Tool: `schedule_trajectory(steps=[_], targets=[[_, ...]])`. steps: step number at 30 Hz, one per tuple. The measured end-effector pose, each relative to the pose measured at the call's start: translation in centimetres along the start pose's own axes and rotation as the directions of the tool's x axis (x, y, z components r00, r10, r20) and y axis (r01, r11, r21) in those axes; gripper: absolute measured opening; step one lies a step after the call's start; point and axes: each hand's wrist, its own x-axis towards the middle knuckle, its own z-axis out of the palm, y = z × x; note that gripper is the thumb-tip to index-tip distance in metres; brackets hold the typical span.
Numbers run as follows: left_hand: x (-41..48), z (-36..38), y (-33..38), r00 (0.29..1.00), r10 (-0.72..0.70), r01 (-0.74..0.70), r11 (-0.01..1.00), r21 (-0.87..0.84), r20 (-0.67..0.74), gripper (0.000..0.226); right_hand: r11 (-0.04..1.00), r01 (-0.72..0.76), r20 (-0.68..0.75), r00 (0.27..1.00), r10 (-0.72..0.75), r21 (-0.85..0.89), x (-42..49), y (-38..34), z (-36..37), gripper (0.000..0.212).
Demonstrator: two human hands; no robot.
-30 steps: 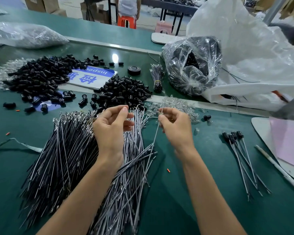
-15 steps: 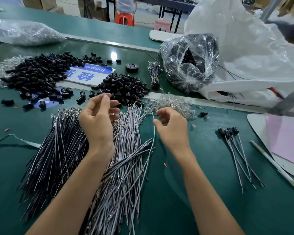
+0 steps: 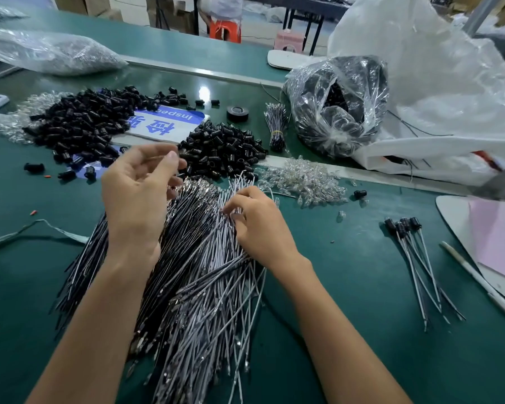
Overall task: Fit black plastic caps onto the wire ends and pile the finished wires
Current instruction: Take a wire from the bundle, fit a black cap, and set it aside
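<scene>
A broad heap of grey wires (image 3: 216, 287) and black wires (image 3: 184, 228) lies on the green table (image 3: 347, 287) in front of me. My right hand (image 3: 263, 228) rests on the grey heap, its curled fingertips pinching a grey wire near the top ends. My left hand (image 3: 137, 199) hovers above the black wires with loosely curled, blurred fingers; whether it holds anything is unclear. Behind the hands sit two piles of black caps: a near pile (image 3: 222, 147) and a larger pile (image 3: 79, 123). Several finished capped wires (image 3: 414, 252) lie at the right.
A pile of clear pieces (image 3: 303, 182) lies right of the caps. Behind are a tape roll (image 3: 237, 112), a tied wire bundle (image 3: 276, 126), a clear bag of black parts (image 3: 336, 106) and a white sack (image 3: 449, 83). A white pen (image 3: 478, 281) and board (image 3: 449, 217) lie far right.
My right hand has dropped from holding a wire up in the air down onto the grey heap. My left hand has shifted left and spread its fingers a little.
</scene>
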Motion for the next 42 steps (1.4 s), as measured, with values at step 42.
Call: schedule_trajectory(steps=[42], targets=[[-2.4,-0.2,-1.5,0.96,-0.038,-0.095,0.888,0.45,0.277,0.024,0.321,-0.014,-0.159,0.848,0.505,0.947,-0.6,2.5,-3.7,0.014]])
